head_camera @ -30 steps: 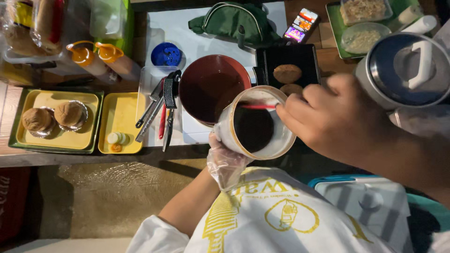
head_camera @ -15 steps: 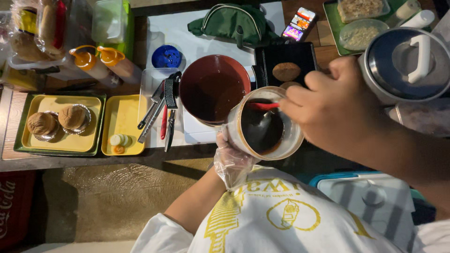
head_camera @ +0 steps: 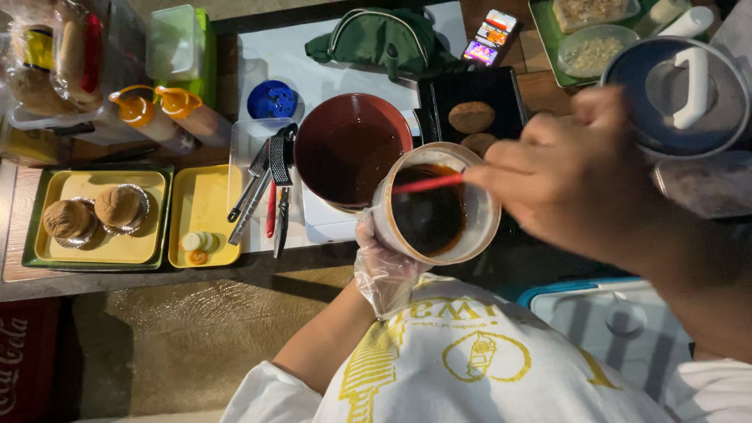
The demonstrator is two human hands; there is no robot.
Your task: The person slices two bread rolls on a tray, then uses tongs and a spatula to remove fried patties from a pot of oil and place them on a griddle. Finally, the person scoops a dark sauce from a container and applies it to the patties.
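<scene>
The left hand (head_camera: 385, 270), in a thin, crinkled clear plastic glove, is closed around the lower wall of a round translucent plastic tub of dark brown sauce (head_camera: 435, 205), holding it above the near edge of the bench (head_camera: 157, 276), tilted a little toward the person's chest. The bare right hand (head_camera: 583, 176) comes in from the right, just beside the tub's rim, its fingers pinched shut on a slim red utensil handle (head_camera: 429, 183) that slants across the tub's mouth and dips into the sauce. The sauce is glossy and almost black, and brown smears coat the inside wall of the tub.

Just beyond the tub, touching it in this view, stands a deep round red bowl (head_camera: 351, 149) with the same dark liquid, on a white board. To its left a pair of metal tongs and dark-handled tools (head_camera: 266, 182) lie on a clear tray. Further left, a yellow rectangular plastic tray (head_camera: 205, 205) carries pale vegetable slices, and a larger yellow tray in a green one (head_camera: 106, 215) holds two brown buns in foil cups. Toward the far edge are two squeeze bottles with orange caps (head_camera: 160, 110), a blue round lid (head_camera: 271, 100), a green fabric bag (head_camera: 377, 35) and a phone (head_camera: 490, 37). A black flat pan with two brown patties (head_camera: 471, 106) sits behind the tub, and a metal pot lid with a white handle (head_camera: 678, 95) is at the right.
</scene>
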